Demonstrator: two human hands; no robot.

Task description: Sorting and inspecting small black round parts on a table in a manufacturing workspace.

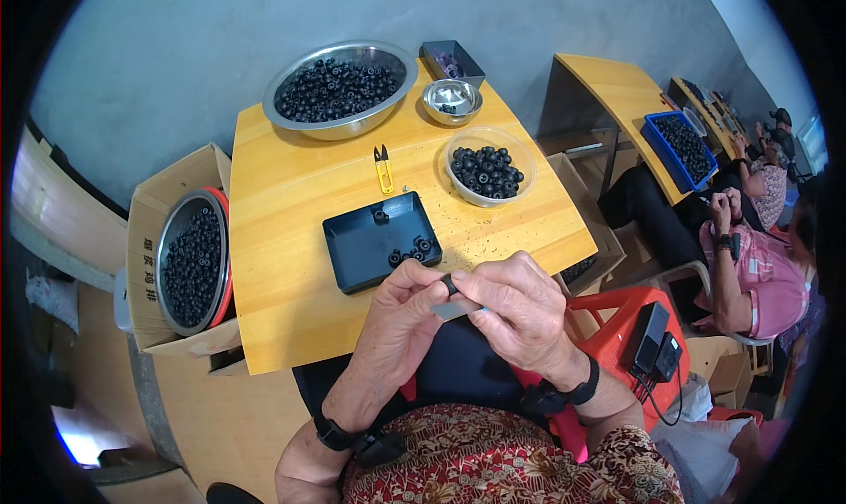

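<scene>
Close together over the table's near edge, my two hands work on one small black round part (450, 284). Thumb and fingertips of my left hand (398, 321) are closed on it from the left. My right hand (522, 315) is closed on a flat grey blade (455, 309), whose end shows a bit of blue at the fingers; its fingertips also touch the part. Just beyond lies a dark rectangular tray (357, 248) with several black round parts in it. Farther off, yellow-handled thread snips (384, 171) lie on the table.
A large steel basin (401, 72) of black parts, a small steel bowl (474, 107), a dark box (471, 61) and a clear plastic bowl (526, 165) stand on the wooden table (291, 266). Left is a cardboard box (163, 196); right, a red stool (608, 328) and a seated co-worker (758, 284).
</scene>
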